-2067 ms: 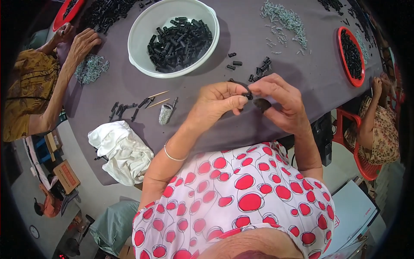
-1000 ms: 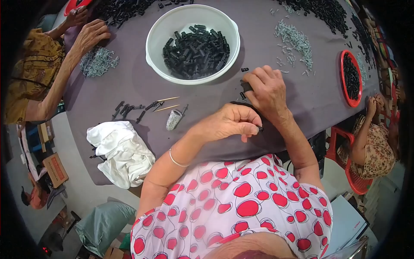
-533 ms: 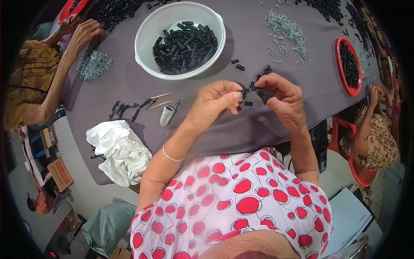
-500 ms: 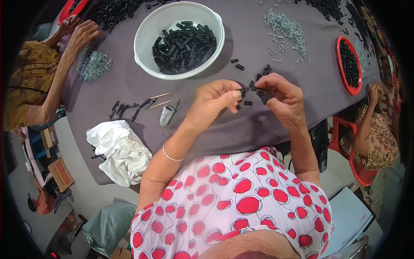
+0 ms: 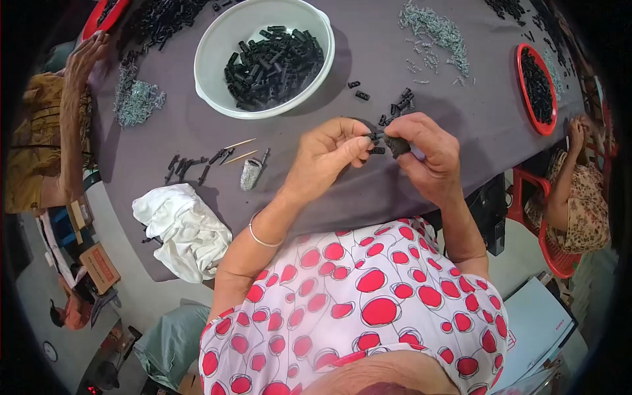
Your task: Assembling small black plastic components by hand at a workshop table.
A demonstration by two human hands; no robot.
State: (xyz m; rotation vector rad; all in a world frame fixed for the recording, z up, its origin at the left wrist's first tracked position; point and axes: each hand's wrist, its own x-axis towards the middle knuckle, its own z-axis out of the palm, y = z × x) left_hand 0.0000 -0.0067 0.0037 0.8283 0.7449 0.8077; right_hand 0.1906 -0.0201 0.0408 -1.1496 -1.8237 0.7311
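My left hand (image 5: pixel 332 150) is closed in a pinch on a small black plastic part (image 5: pixel 372 137). Close against it, my right hand (image 5: pixel 431 155) pinches a dark, rough-looking lump (image 5: pixel 397 145); whether this is a piece or a covering on the fingertip I cannot tell. The two hands nearly meet over the table. Just beyond the right fingers lie several loose black parts (image 5: pixel 403 104), with a couple more black pieces (image 5: pixel 361 95) nearer the bowl. The white bowl (image 5: pixel 204 79) in front of me holds a heap of black plastic parts (image 5: pixel 280 69).
Left of my forearm lie wooden sticks (image 5: pixel 239 157), a grey-wrapped tool (image 5: pixel 250 174), black pieces (image 5: pixel 203 174) and a crumpled white cloth (image 5: pixel 184 230). Metal springs (image 5: pixel 438 36) are heaped at the far right, near a red tray (image 5: pixel 552 125). Co-workers sit at both sides.
My hands have drawn closer together, and the dark lump at my right fingertips is turned differently. The left co-worker's hand has moved away from the spring pile. The view has shifted slightly.
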